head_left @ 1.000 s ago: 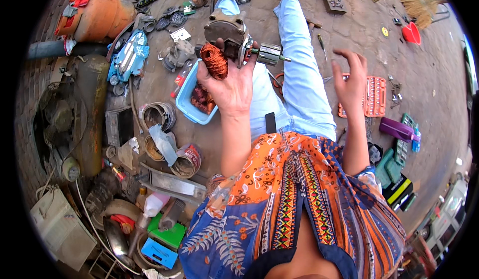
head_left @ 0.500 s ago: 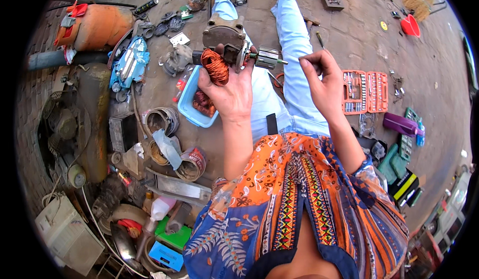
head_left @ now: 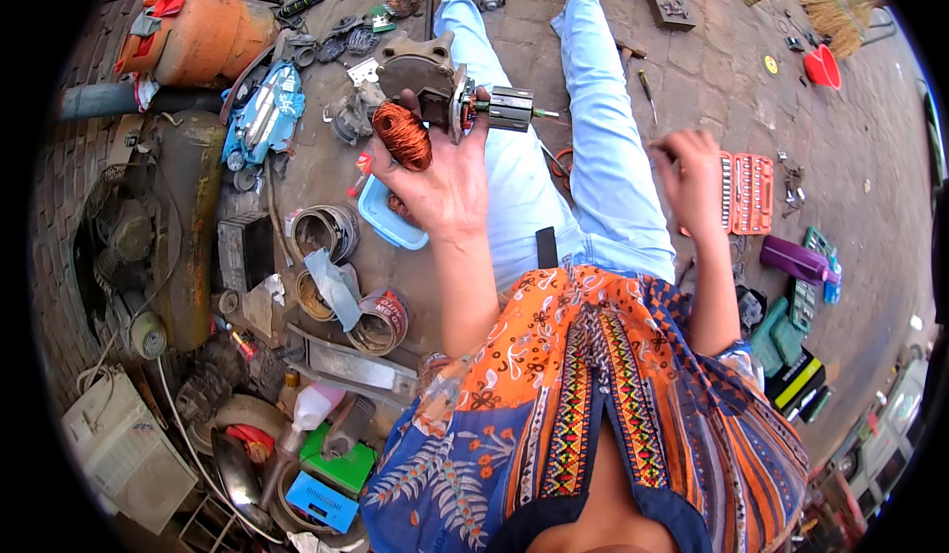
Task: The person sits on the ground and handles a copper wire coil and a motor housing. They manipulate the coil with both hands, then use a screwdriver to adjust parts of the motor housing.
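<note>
The motor [head_left: 435,93] is dull grey metal with a glossy copper wire coil [head_left: 402,136]; the tub [head_left: 388,219] is smooth blue plastic; the floor [head_left: 712,69] is rough brick.

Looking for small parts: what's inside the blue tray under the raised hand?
The left hand, holding a motor part, covers most of the blue tray. Only a bare corner and rim show; something reddish peeks out, unidentifiable.

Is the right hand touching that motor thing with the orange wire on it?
Apart. In the head view the right hand is raised over the right leg, with blue trouser showing between it and the motor part, which the left hand holds.
</note>
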A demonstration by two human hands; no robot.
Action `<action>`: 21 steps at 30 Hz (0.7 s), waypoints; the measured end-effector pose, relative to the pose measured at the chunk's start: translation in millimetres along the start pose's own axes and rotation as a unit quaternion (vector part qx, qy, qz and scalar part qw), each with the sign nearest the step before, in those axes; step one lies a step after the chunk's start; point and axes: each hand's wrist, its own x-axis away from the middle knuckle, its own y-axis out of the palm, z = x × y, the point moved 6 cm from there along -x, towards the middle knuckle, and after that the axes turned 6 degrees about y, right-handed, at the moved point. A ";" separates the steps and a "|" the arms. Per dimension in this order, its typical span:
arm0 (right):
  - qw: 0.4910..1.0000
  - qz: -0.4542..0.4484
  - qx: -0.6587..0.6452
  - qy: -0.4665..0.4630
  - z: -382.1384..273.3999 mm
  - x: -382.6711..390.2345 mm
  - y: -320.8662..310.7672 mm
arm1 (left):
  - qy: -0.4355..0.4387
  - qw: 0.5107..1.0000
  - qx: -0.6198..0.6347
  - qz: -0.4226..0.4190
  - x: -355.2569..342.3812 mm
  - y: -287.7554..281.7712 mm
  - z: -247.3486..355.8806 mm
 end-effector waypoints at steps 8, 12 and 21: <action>0.971 -0.043 -0.223 -0.069 -52.8 -17.3 11.0 | -0.052 0.998 0.018 -0.017 2.5 -0.2 -20.1; 0.940 -0.068 -0.327 0.067 -50.4 -12.7 26.9 | -0.045 0.998 -0.022 -0.049 8.5 4.7 -17.6; 0.939 -0.053 -0.334 0.064 -96.6 -17.6 27.3 | -0.047 0.995 -0.048 -0.068 13.4 6.5 -27.7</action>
